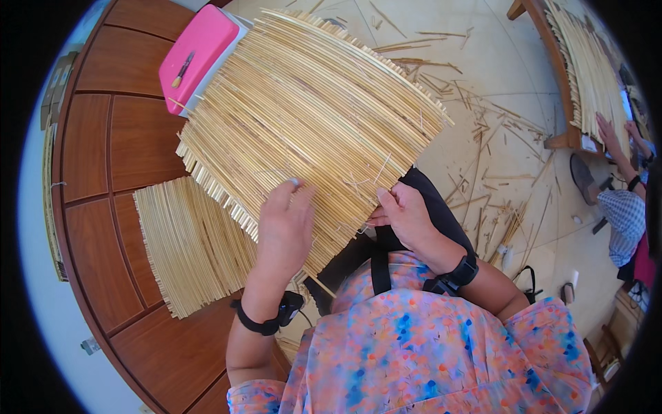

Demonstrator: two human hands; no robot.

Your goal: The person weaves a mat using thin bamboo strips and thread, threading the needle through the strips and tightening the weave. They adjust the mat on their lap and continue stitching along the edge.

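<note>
I had my left hand [286, 217] curled over the stick mat [296, 110] across the lap [441, 210] and my right hand [408, 215] at its near edge, couldn't tell if either gripped, and guessed fixing loose strands [356, 183] next needed a gentle touch.

The stalk mat [310, 117] stretches forward from above the person's legs [441, 207], with the left hand [286, 217] over its near part and the right hand [408, 212] at its right edge. Leftward, a second mat [186, 241] shows against the panelled wood [141, 58], partly behind the first. By the far left side sits a lidded box [228, 46] — a brush [182, 70] lies on it (well apart from both hands). Rightward, loose stalks [491, 131] litter the floor [531, 62]; farther right — under a co-worker's hand [609, 136] — a third mat [593, 69] rests on a wooden table [564, 76].
</note>
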